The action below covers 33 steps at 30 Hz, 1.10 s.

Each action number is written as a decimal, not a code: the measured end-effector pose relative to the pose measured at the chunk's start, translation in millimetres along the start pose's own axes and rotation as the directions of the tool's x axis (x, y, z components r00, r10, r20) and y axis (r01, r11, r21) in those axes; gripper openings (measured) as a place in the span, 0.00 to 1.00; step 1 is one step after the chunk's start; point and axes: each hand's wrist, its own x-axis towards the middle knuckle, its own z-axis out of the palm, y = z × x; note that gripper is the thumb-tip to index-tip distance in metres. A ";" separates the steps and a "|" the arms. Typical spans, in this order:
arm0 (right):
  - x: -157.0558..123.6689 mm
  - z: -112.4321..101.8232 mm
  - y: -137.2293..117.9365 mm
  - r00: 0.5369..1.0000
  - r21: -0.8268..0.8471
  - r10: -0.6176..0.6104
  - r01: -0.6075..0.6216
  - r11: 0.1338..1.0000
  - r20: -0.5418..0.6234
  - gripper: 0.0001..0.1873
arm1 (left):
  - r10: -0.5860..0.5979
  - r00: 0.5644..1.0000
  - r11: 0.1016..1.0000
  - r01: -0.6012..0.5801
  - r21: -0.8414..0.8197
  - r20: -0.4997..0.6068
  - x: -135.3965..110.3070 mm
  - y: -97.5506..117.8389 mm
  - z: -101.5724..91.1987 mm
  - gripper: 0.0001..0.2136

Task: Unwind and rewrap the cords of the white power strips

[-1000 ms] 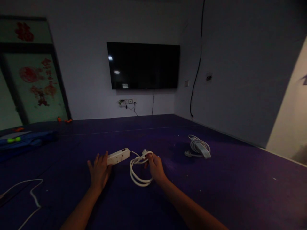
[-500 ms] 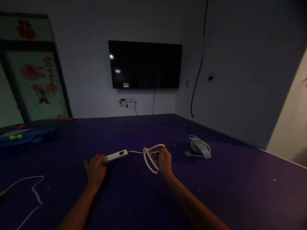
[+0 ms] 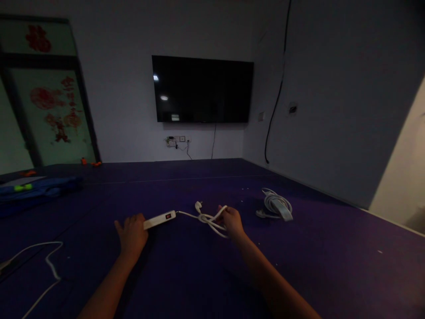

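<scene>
Left hand lies flat on the purple floor, fingers released, their tips touching the near end of the white power strip, which points off toward 2 o'clock from that hand. Red switch up on the strip. Its cord runs on to the right in a loose tangle of loops, and the right hand is clenched around those loops at their 3 o'clock side. The plug sits at 11 o'clock of the tangle. Out at 2 o'clock from the right hand, well apart, rests a second coiled power strip. A loose white cable trails at the left hand's 8 o'clock.
</scene>
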 end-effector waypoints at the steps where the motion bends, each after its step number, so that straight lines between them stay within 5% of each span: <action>1: -0.6 -1.2 3.2 1.000 -0.026 -0.005 0.004 1.000 -0.013 0.20 | 0.002 1.000 1.000 -0.002 -0.003 0.015 -1.0 2.0 -2.1 0.11; 5: -5.1 -1.8 9.0 0.996 -0.134 -0.064 0.056 0.989 -0.056 0.20 | 0.062 0.996 0.997 -0.059 -0.043 0.058 -8.2 13.8 -8.8 0.12; 9: -10.7 2.2 3.3 0.987 -0.229 -0.154 0.140 0.963 -0.043 0.17 | 0.236 0.971 0.949 -0.240 -0.206 -0.044 -18.1 35.4 -5.4 0.24; 15: -27.1 16.0 -9.6 0.909 -0.365 -0.354 0.414 0.834 0.220 0.10 | 0.494 0.841 0.653 -0.528 -0.543 -0.223 -37.6 80.2 8.4 0.37; 21: -40.3 26.3 -6.1 0.780 -0.292 -0.533 0.620 0.728 0.328 0.16 | 0.473 0.861 0.549 -0.453 -0.702 -0.186 -40.9 115.2 14.1 0.47; 27: -46.7 24.5 -9.7 0.693 -0.256 -0.603 0.713 0.652 0.395 0.17 | 0.449 0.872 0.458 -0.414 -0.787 -0.197 -33.7 121.0 23.7 0.40; 33: -52.9 27.7 -11.7 0.617 -0.267 -0.643 0.782 0.563 0.453 0.18 | 0.611 0.780 0.256 -0.355 -0.899 -0.135 -34.8 101.3 21.9 0.35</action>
